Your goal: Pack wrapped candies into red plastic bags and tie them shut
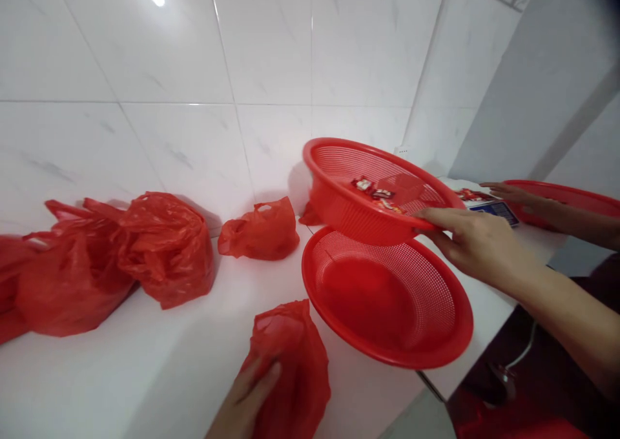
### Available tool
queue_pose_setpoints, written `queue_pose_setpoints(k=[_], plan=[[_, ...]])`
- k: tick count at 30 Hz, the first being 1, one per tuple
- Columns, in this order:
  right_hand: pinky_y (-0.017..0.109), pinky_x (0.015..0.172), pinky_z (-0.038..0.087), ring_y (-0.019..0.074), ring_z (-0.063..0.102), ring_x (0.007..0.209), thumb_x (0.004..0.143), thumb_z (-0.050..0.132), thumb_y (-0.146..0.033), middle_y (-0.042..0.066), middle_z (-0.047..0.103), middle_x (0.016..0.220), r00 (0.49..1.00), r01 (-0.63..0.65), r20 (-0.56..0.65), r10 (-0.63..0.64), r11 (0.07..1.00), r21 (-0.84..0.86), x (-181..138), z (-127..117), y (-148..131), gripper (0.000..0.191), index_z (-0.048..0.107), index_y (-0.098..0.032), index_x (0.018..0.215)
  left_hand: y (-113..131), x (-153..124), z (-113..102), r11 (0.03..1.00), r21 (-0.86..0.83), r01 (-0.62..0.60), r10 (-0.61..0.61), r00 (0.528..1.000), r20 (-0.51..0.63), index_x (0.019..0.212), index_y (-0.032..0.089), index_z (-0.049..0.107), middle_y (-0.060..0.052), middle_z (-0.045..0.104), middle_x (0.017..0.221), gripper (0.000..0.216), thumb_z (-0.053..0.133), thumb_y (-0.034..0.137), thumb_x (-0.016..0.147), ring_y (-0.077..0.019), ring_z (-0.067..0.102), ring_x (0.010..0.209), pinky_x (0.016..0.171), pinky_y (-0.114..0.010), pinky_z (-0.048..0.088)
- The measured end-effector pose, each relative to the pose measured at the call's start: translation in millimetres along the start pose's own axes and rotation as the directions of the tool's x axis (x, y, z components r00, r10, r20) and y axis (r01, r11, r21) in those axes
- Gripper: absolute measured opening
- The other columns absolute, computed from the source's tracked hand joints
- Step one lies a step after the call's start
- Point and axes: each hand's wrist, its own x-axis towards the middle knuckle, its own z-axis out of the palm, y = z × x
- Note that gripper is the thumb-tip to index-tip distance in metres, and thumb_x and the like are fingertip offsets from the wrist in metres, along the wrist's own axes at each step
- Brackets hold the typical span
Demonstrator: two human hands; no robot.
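Note:
My right hand (472, 242) grips the near rim of a red mesh basket (339, 193), which is raised and tilted over a second red mesh basket (436, 348). The raised basket holds a few small red-and-white wrapped pieces (372, 192). The lower basket looks empty; it rests on the white counter (159, 361) and juts past its front edge. At the bottom, my left hand (245, 400) is closed on a crumpled red plastic bag (295, 361) standing on the counter.
Filled red plastic bags (165, 248) lie at the left and another (261, 231) by the tiled wall. At the right, another person's hand (513, 195) rests near a weighing scale (494, 210) and a third red basket (581, 200).

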Motion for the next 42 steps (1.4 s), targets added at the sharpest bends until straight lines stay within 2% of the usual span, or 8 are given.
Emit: queue_pose_setpoints(k=[6,11,17,20,23,32,37,42], plan=[[0.033,0.071,0.053,0.0201,0.067,0.086,0.09,0.039,-0.013,0.006,0.071,0.095,0.944,0.325,-0.052,-0.325,0.9,0.29,-30,-48,-55,0.032,0.063,-0.023,0.108,36,20,92,0.982,-0.091,-0.168,0.188,0.933,0.307,0.1,0.024,0.074,-0.011,0.067,0.123,0.029,0.066,0.039,0.076,-0.0329,0.054,0.123,0.108,-0.047,0.033],[0.03,0.066,0.051,0.0176,0.067,0.075,0.088,0.038,-0.006,0.006,0.071,0.086,0.929,0.365,-0.056,-0.365,0.888,0.28,-48,-62,-75,0.032,0.063,-0.02,0.102,56,33,116,0.962,-0.171,-0.213,0.257,0.916,0.309,0.087,0.019,0.072,-0.013,0.073,0.103,0.02,0.06,0.033,0.08,-0.0321,0.062,0.108,0.096,-0.043,0.043],[0.029,0.064,0.05,0.0166,0.066,0.074,0.088,0.039,-0.006,0.005,0.071,0.083,0.92,0.385,-0.075,-0.384,0.852,0.355,-66,-69,-92,0.031,0.063,-0.02,0.103,54,11,32,0.934,-0.327,-0.141,0.208,0.962,0.179,0.1,0.018,0.067,-0.008,0.073,0.091,0.027,0.055,0.038,0.086,-0.0237,0.068,0.082,0.065,-0.03,0.052],[0.028,0.062,0.05,0.016,0.065,0.072,0.088,0.038,-0.006,0.005,0.071,0.083,0.92,0.38,-0.072,-0.385,0.829,0.411,-70,-62,-103,0.033,0.063,-0.02,0.103,49,-4,-31,0.796,-0.6,-0.078,0.028,0.995,-0.093,0.101,0.024,0.066,-0.001,0.072,0.094,0.021,0.063,0.033,0.083,-0.0162,0.069,0.074,0.059,-0.024,0.055],[0.028,0.061,0.05,0.0164,0.066,0.071,0.087,0.037,-0.007,0.006,0.071,0.086,0.925,0.36,-0.037,-0.378,0.843,0.399,-72,-40,-110,0.035,0.065,-0.021,0.103,45,-21,-71,0.741,-0.663,-0.105,-0.117,0.952,-0.282,0.095,0.024,0.068,0.001,0.071,0.089,0.012,0.063,0.025,0.083,-0.0122,0.068,0.065,0.058,-0.021,0.057],[0.031,0.064,0.051,0.0212,0.067,0.075,0.084,0.046,-0.009,0.008,0.072,0.093,0.93,0.144,0.331,-0.163,0.986,0.081,-76,59,-115,0.037,0.064,-0.023,0.112,36,-45,-82,0.861,-0.492,-0.13,-0.038,0.948,-0.317,0.114,0.025,0.066,-0.002,0.073,0.095,0.049,0.077,0.041,0.07,-0.0194,0.07,0.077,0.058,-0.021,0.055],[0.045,0.094,0.045,0.0277,0.056,0.116,0.089,0.054,-0.039,0.011,0.057,0.131,0.967,0.022,0.212,-0.138,0.879,0.476,-42,47,-163,0.047,0.048,-0.023,0.132,23,-48,-101,0.908,-0.379,-0.179,0.063,0.952,-0.299,0.107,0.023,0.067,-0.002,0.071,0.101,0.05,0.081,0.043,0.064,-0.0208,0.066,0.092,0.07,-0.02,0.055],[0.037,0.08,0.047,0.0251,0.062,0.098,0.086,0.052,-0.059,0.01,0.065,0.111,0.937,-0.228,0.344,-0.057,0.646,0.728,18,53,-259,0.047,0.052,-0.022,0.116,20,-56,-117,0.876,-0.435,-0.209,0.065,0.944,-0.324,0.095,0.022,0.068,0.001,0.067,0.094,0.041,0.082,0.042,0.063,-0.0148,0.062,0.083,0.063,-0.016,0.052]])
